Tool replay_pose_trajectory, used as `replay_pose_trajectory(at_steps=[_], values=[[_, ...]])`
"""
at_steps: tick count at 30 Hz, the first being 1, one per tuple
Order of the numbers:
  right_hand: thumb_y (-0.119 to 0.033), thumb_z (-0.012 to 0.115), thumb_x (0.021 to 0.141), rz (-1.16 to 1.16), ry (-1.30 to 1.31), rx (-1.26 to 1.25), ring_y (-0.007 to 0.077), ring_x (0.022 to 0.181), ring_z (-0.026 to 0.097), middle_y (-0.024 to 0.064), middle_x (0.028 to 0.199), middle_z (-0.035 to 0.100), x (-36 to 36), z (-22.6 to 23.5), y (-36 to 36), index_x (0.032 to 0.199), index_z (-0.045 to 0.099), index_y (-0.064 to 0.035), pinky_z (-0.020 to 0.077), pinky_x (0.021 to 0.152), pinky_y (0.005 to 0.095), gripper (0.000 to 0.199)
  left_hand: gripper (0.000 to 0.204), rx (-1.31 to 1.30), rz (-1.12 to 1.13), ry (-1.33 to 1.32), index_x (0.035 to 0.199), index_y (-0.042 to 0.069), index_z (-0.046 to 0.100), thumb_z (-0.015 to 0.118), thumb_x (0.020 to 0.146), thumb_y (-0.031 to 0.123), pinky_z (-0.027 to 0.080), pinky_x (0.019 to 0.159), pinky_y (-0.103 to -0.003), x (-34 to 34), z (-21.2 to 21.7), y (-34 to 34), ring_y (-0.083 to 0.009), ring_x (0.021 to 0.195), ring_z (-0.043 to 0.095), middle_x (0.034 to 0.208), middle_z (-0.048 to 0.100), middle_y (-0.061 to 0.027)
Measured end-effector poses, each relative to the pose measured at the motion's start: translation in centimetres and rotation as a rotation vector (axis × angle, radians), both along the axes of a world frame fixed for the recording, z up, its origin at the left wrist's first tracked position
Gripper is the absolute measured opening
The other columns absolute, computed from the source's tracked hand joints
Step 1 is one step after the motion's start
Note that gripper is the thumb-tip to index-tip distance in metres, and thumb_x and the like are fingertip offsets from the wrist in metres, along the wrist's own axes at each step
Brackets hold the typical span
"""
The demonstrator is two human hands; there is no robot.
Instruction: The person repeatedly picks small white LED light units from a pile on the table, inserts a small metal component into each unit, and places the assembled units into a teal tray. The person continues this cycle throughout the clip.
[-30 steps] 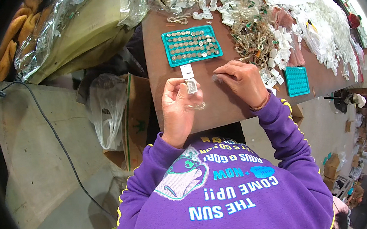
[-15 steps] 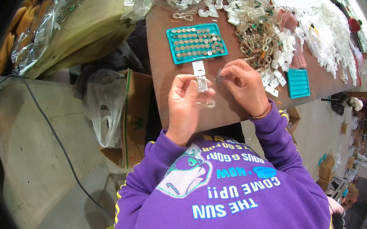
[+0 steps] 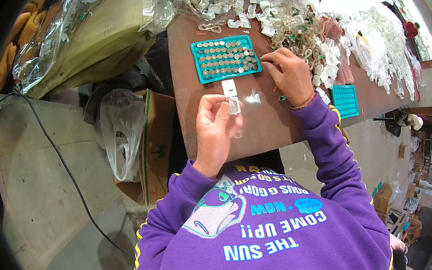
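In the head view, the left hand [image 3: 215, 130] is lifted a little over the near part of the brown table [image 3: 188, 59]. Its fingers [image 3: 222, 104] pinch a small clear plastic case with a white tab [image 3: 233, 105] by the lower end, and the white tab points toward the far side. The right hand [image 3: 288, 73] lies farther and to the right. Its fingers are pressed together at the right edge of the teal plastic tray filled with small round metal button cells [image 3: 225, 57]; I cannot tell if they already pinch one cell.

I judge that the clear case is very light and stiff but thin, so a hard squeeze can crack or bend it, and its smooth plastic can slip. It is better to hold it by the two side edges, as the left hand does. The round cells look small, smooth and a little heavy for their size; they probably need a fingertip pinch on the rim.

Another small clear plastic piece [image 3: 253, 98] lies on the table between the two hands. A second, smaller teal tray [image 3: 345, 100] stands at the right, close to the table edge. On the far and right side is a big heap of clear and white plastic parts [image 3: 362, 32], so there is little room there. The bare table between the hands is the open place. The near edge of the table is just under the left wrist, and below on the left stands a cardboard box with a plastic bag [image 3: 122, 133]; a dropped piece can fall there.
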State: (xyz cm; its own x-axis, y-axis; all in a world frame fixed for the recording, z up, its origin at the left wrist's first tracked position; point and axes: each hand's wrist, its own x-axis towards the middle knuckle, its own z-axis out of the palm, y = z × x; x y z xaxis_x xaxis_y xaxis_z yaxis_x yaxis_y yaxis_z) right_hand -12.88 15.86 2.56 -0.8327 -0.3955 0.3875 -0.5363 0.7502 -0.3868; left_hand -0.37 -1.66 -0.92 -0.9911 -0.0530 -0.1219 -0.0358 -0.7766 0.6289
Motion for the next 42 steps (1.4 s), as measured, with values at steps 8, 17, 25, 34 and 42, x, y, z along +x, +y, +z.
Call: replay_pose_trajectory(at_steps=[8, 17, 25, 34, 42], values=[[-0.015, 0.071, 0.079, 0.026, 0.007, 0.013, 0.0259, 0.071, 0.064, 0.0067, 0.08, 0.062, -0.1, -1.0, -1.2, 0.082, 0.067, -0.0085, 0.0503, 0.063, 0.0356, 0.008, 0.008, 0.075, 0.052, -0.029, 0.108, 0.009, 0.05, 0.05, 0.101, 0.014, 0.03, 0.048, -0.017, -1.0, 0.2, 1.0, -0.0029, 0.055, 0.036, 0.097, 0.063, -0.0092], [-0.01, 0.066, 0.078, 0.165, -0.064, -0.02, 0.0322, 0.076, 0.066, 0.0134, 0.083, 0.067, -6.0, 0.1, -0.9, 0.086, 0.07, -0.0049, 0.0528, 0.071, 0.0395, 0.011, 0.008, 0.081, 0.011, -0.05, 0.108, 0.009, 0.051, 0.05, 0.101, 0.012, 0.031, 0.048, -0.016, -1.7, 0.1, 1.2, -0.002, 0.055, 0.036, 0.097, 0.064, -0.0096], [-0.005, 0.07, 0.075, 0.277, -0.151, 0.146, 0.0278, 0.078, 0.068, 0.0139, 0.087, 0.069, -7.7, 0.0, -1.0, 0.094, 0.072, -0.0029, 0.0533, 0.071, 0.0343, 0.019, 0.009, 0.092, 0.012, -0.051, 0.108, 0.008, 0.051, 0.052, 0.1, 0.014, 0.034, 0.05, -0.016, -2.0, 0.5, 1.1, -0.0028, 0.059, 0.041, 0.098, 0.064, -0.0091], [-0.004, 0.072, 0.074, 0.243, -0.136, 0.049, 0.0231, 0.072, 0.067, 0.0126, 0.081, 0.068, -5.9, 1.5, -1.9, 0.088, 0.071, -0.0019, 0.0521, 0.066, 0.0321, 0.013, 0.015, 0.101, -0.054, -0.035, 0.107, 0.008, 0.051, 0.057, 0.098, 0.019, 0.051, 0.067, -0.025, -2.0, 0.5, 0.7, -0.0115, 0.083, 0.062, 0.099, 0.063, -0.0065], [0.0, 0.07, 0.075, 0.346, -0.299, -0.281, 0.0216, 0.063, 0.064, 0.0094, 0.073, 0.062, 3.2, 5.1, -2.4, 0.082, 0.067, -0.0022, 0.0508, 0.057, 0.0297, 0.007, 0.012, 0.07, 0.02, -0.013, 0.104, 0.004, 0.052, 0.058, 0.097, 0.011, 0.054, 0.077, -0.03, -2.1, 0.3, 1.4, -0.0161, 0.086, 0.065, 0.098, 0.066, -0.0095]])
